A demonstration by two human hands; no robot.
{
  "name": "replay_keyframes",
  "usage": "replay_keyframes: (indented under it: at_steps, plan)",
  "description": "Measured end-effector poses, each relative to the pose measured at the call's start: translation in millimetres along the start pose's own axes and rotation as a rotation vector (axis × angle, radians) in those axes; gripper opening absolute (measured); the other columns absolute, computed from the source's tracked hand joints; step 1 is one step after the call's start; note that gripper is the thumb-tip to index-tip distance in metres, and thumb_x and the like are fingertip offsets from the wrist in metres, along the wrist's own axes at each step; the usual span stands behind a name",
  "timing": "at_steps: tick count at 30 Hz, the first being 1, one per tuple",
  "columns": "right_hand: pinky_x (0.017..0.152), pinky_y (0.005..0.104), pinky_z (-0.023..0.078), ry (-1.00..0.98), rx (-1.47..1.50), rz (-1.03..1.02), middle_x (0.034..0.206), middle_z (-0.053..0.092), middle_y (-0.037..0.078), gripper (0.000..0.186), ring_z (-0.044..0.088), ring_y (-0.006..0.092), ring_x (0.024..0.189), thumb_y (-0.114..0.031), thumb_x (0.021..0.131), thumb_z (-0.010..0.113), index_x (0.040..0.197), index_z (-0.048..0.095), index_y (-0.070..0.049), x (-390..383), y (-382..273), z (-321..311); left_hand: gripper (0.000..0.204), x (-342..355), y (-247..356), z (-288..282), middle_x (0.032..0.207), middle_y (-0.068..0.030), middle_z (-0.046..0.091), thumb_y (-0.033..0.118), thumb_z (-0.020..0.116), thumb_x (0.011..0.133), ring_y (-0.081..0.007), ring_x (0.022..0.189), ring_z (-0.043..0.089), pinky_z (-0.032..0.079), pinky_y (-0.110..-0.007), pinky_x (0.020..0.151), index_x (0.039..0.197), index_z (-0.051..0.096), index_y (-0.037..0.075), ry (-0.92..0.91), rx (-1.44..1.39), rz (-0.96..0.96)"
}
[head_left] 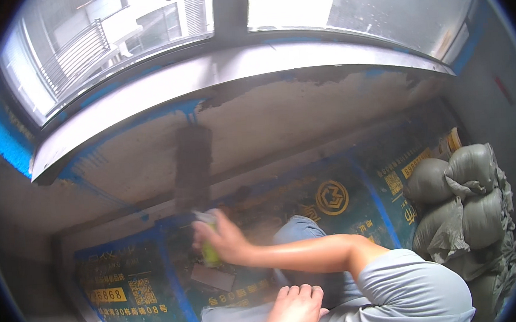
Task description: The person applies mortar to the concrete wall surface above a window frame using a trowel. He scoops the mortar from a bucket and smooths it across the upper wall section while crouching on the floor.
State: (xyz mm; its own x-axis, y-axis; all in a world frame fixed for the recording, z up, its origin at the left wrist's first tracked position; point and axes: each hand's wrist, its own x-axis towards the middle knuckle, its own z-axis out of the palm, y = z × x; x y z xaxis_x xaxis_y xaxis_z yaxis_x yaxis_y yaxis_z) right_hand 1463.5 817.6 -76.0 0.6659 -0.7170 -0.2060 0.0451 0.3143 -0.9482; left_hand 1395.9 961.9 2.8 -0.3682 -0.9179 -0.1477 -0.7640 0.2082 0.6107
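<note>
My right hand (225,241) is closed around a yellow-green tool (210,251), blurred by motion. Its pale grey top end (204,217) points up at the foot of the low wall (279,117) under the window; I cannot make out its kind. Straight above it, a dark vertical strip (192,165) runs down the wall. My left hand (295,311) lies on my leg in grey trousers (236,321), empty, its fingers slightly apart and bent over. A flat grey-brown rectangular piece (213,278) lies on the floor below the tool.
A dark green printed floor sheet (268,220) with blue tape seams (370,189) covers the floor. Several full grey sacks (483,217) are stacked at the right. Above the wall a pale window sill (245,66) juts out. Blue coating marks (97,166) streak the wall.
</note>
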Motion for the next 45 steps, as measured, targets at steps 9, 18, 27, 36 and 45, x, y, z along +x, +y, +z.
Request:
replay_keyframes:
  at_steps: [9,18,27,36,45]
  plan:
    - [0.061,0.0432,0.059,0.211,-1.359,-0.841,0.086,0.070,0.015,0.038,0.071,0.0340,0.071,-0.037,0.087,0.080,0.099,0.060,-0.007,1.6,-105.3,-181.6,0.045,-0.6,0.0,-4.1,0.099,-0.0134,0.064,0.035,0.078,0.083,-0.0301,0.100,0.061,0.045,-0.043,0.091,0.111,0.064,0.003,0.192,0.115,0.010]
    - [0.061,0.0415,0.059,0.142,-1.905,-0.958,0.082,0.069,0.012,0.034,0.071,0.0311,0.071,-0.036,0.093,0.070,0.100,0.059,-0.004,35.5,-242.2,-215.9,0.048,17.8,5.7,-20.8,0.100,-0.0133,0.063,0.035,0.077,0.083,-0.0292,0.099,0.060,0.044,-0.043,0.093,0.115,0.064,0.002,0.112,0.045,0.021]
    - [0.080,0.0490,0.058,0.080,-1.906,-0.565,0.093,0.073,0.022,0.044,0.071,0.0416,0.085,-0.040,0.098,0.063,0.114,0.060,0.000,52.5,-246.8,-206.3,0.052,25.3,5.2,-25.0,0.102,-0.0141,0.063,0.035,0.077,0.083,-0.0296,0.101,0.060,0.043,-0.043,0.095,0.120,0.063,0.000,0.032,0.045,0.003]
    - [0.078,0.0499,0.058,-0.022,-1.861,-0.344,0.087,0.073,0.024,0.042,0.071,0.0413,0.085,-0.043,0.096,0.063,0.108,0.060,-0.002,46.3,-226.3,-219.6,0.056,26.4,16.7,-12.5,0.104,-0.0154,0.064,0.034,0.077,0.083,-0.0317,0.104,0.061,0.045,-0.045,0.096,0.125,0.062,0.000,0.039,0.092,-0.039]
    - [0.058,0.0366,0.057,0.331,-1.927,-0.983,0.078,0.065,0.009,0.032,0.069,0.0264,0.066,-0.034,0.091,0.075,0.096,0.058,-0.007,6.6,-214.4,-324.1,0.056,25.4,14.8,-6.3,0.103,-0.0154,0.062,0.032,0.076,0.083,-0.0324,0.101,0.061,0.045,-0.046,0.094,0.127,0.061,0.000,0.038,0.080,-0.038]
